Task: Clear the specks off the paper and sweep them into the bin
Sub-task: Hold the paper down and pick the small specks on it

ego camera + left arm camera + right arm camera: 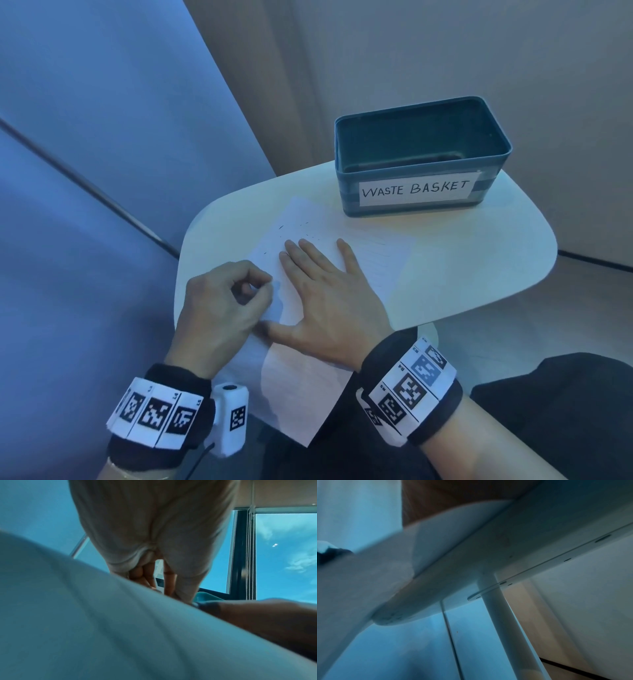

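Presently the specks (281,226) lie scattered on the paper (373,260), just beyond the right hand (329,301), which presses flat with fingers spread. They look light and loose (likely to scatter). The thin, limp paper overhangs the table (479,260); the left hand (222,301) pinches its near-left edge. The waste basket (421,154) stands near, beyond the sheet, nothing between.

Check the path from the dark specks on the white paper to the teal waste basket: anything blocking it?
Nothing visible does. The small dark specks lie on the white paper sheet, beyond the right hand's fingertips; only bare paper and white tabletop separate them from the teal plastic waste basket. Its upright wall rises above the tabletop.
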